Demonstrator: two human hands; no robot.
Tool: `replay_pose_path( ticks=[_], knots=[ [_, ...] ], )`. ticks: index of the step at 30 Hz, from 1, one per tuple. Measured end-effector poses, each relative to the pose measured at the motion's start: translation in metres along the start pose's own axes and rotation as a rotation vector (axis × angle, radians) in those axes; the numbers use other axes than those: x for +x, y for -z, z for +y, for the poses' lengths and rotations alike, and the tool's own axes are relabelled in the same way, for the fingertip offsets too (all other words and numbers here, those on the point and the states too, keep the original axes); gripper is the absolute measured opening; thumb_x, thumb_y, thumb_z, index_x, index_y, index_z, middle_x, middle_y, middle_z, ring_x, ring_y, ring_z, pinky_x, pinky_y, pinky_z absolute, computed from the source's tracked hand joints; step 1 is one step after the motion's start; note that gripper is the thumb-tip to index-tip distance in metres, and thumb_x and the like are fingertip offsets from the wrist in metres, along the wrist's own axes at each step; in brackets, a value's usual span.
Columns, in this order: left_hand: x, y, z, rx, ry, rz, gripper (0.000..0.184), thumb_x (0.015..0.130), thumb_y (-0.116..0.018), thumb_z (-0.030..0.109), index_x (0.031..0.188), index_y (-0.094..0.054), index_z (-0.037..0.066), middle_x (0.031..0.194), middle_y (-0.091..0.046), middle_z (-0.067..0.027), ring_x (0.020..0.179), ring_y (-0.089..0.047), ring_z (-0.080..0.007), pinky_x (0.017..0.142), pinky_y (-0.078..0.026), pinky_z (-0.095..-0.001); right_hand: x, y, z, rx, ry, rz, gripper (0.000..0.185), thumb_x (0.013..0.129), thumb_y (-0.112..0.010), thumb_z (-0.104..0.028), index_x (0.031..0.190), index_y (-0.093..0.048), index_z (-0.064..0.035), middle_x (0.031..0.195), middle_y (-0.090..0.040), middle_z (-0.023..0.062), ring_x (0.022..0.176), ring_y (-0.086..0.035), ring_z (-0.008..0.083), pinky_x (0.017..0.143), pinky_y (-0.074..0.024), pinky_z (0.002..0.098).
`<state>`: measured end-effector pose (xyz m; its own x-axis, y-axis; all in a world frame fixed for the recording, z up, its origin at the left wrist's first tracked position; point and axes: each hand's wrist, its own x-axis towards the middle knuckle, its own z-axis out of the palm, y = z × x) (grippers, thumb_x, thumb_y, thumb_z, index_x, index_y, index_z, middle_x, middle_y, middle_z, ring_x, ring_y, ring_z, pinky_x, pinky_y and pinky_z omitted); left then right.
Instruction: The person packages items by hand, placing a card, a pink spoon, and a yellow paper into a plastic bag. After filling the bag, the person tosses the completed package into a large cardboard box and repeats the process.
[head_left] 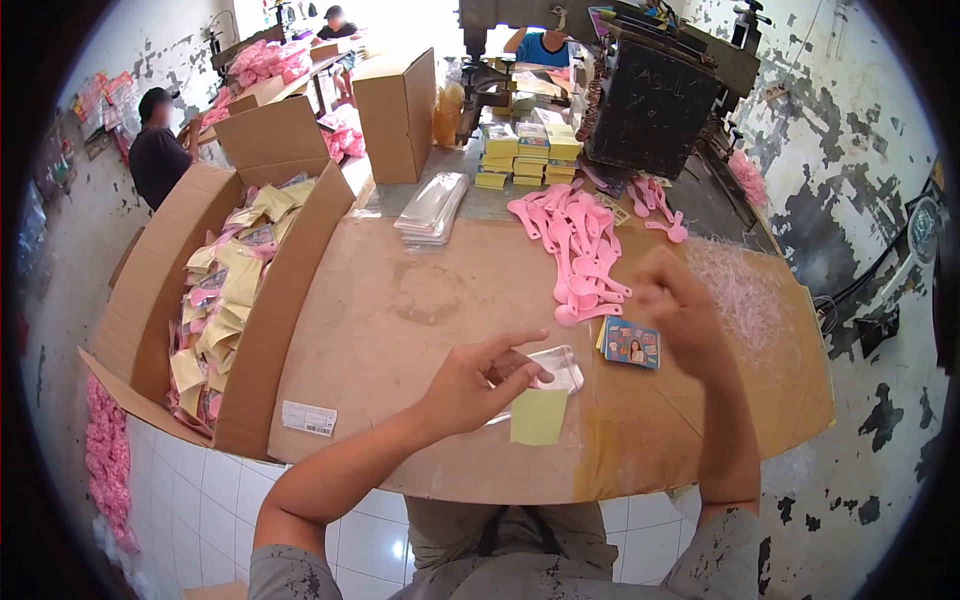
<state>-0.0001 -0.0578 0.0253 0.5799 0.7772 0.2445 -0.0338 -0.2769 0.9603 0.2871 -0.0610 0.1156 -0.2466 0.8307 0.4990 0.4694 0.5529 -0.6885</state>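
- The left hand (480, 378) is half open, palm down, its index finger extended and its thumb bent inward; whether it grips anything cannot be told.
- The yellow-green square of paper (538, 418) lies at that hand's thumb, on its near side, overlapping the clear plastic sleeve (562, 366), which shows beside and beneath the fingers.
- The right hand (680, 312) is blurred, its fingers curled, above the right side of the brown cardboard work surface (400, 345); whether it holds anything cannot be told.
- Just left of it, the small stack of blue printed cards (634, 343) rests on the cardboard.
- The heap of pink plastic scoops (570, 238) spreads beyond the cards, on the far side.
- The stack of clear plastic sleeves (432, 208) lies far left of the scoops.
- The open brown cardboard box (262, 345), at left, contains yellow papers and pink scoops.
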Motion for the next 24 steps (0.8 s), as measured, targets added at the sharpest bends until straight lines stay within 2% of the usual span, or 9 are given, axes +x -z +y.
replay_pose_path(
  ticks=[1,3,4,8,11,14,17,21,24],
  knots=[
    [0.002,0.001,-0.003,-0.077,0.028,0.012,0.041,0.103,-0.062,0.007,0.144,-0.055,0.0,0.103,-0.079,-0.0136,0.095,-0.073,-0.0134,0.085,-0.059,-0.0283,-0.01,0.022,0.003,0.342,-0.237,-0.08,0.008,0.101,-0.058,-0.014,0.097,-0.055,-0.0064,0.088,-0.059,0.0052,0.08,-0.061,0.0148,0.072,-0.0495,0.0319],
    [0.004,0.002,-0.003,-0.185,0.076,0.026,0.039,0.105,-0.061,0.007,0.142,-0.056,-0.001,0.105,-0.078,-0.0154,0.1,-0.073,-0.0148,0.088,-0.058,-0.0287,-0.034,0.083,0.017,0.681,-0.378,-0.172,0.008,0.105,-0.052,-0.013,0.1,-0.053,-0.0064,0.085,-0.058,0.0017,0.075,-0.059,0.008,0.069,-0.0496,0.0273],
    [0.006,0.004,-0.002,-0.216,0.094,0.031,0.038,0.105,-0.061,0.008,0.142,-0.056,-0.002,0.106,-0.078,-0.0161,0.101,-0.073,-0.0151,0.089,-0.058,-0.0287,-0.044,0.108,0.034,0.518,-0.402,-0.067,0.005,0.103,-0.052,-0.01,0.105,-0.054,-0.0057,0.09,-0.06,0.0033,0.081,-0.06,0.0107,0.073,-0.0505,0.0296],
    [0.009,0.006,-0.002,-0.237,0.138,0.04,0.036,0.105,-0.061,0.009,0.138,-0.057,-0.003,0.11,-0.077,-0.0166,0.104,-0.073,-0.0168,0.089,-0.059,-0.0291,-0.081,0.168,0.118,-0.14,-0.487,0.343,0.03,0.097,-0.055,0.002,0.126,-0.057,-0.0031,0.109,-0.069,0.0098,0.104,-0.068,0.0218,0.089,-0.0541,0.0389],
    [0.01,0.005,-0.006,-0.219,0.159,0.074,0.033,0.105,-0.062,0.009,0.135,-0.059,-0.004,0.114,-0.076,-0.017,0.105,-0.073,-0.0177,0.09,-0.059,-0.0302,-0.094,0.157,0.119,-0.799,-0.338,0.395,0.039,0.092,-0.056,0.004,0.13,-0.057,-0.0037,0.118,-0.067,0.013,0.113,-0.064,0.0309,0.096,-0.0498,0.0451],
    [0.014,0.004,-0.02,-0.289,0.138,0.097,0.033,0.105,-0.065,0.015,0.131,-0.063,-0.005,0.113,-0.076,-0.0151,0.105,-0.071,-0.0137,0.09,-0.058,-0.0273,-0.098,0.136,0.115,-1.448,-0.148,0.41,0.049,0.087,-0.058,0.006,0.135,-0.058,-0.0044,0.127,-0.066,0.0162,0.123,-0.06,0.04,0.103,-0.0455,0.0514],
    [0.016,0.003,-0.019,-0.259,0.154,0.062,0.033,0.105,-0.066,0.017,0.128,-0.065,-0.006,0.115,-0.075,-0.0144,0.105,-0.071,-0.0142,0.092,-0.058,-0.0274,-0.063,0.086,0.073,-0.819,-0.084,0.289,0.045,0.087,-0.063,0.001,0.132,-0.062,-0.0036,0.119,-0.069,0.0157,0.116,-0.063,0.0366,0.1,-0.0477,0.047],
    [0.014,0.0,-0.018,-0.233,0.179,0.071,0.028,0.105,-0.064,0.013,0.126,-0.065,-0.006,0.114,-0.075,-0.017,0.108,-0.072,-0.0199,0.095,-0.059,-0.0334,-0.037,0.005,0.032,-0.116,-0.203,-0.173,0.039,0.091,-0.073,-0.014,0.128,-0.066,-0.0036,0.098,-0.07,0.0086,0.094,-0.068,0.0209,0.083,-0.0527,0.0357],
    [0.014,0.001,-0.028,-0.271,0.17,0.065,0.029,0.105,-0.064,0.014,0.126,-0.066,-0.006,0.112,-0.075,-0.0154,0.105,-0.073,-0.019,0.094,-0.06,-0.0332,-0.031,-0.041,0.015,0.213,-0.262,-0.333,0.034,0.095,-0.075,-0.019,0.124,-0.068,-0.0022,0.1,-0.07,0.0053,0.093,-0.066,0.0122,0.077,-0.0523,0.0284]
  ],
)
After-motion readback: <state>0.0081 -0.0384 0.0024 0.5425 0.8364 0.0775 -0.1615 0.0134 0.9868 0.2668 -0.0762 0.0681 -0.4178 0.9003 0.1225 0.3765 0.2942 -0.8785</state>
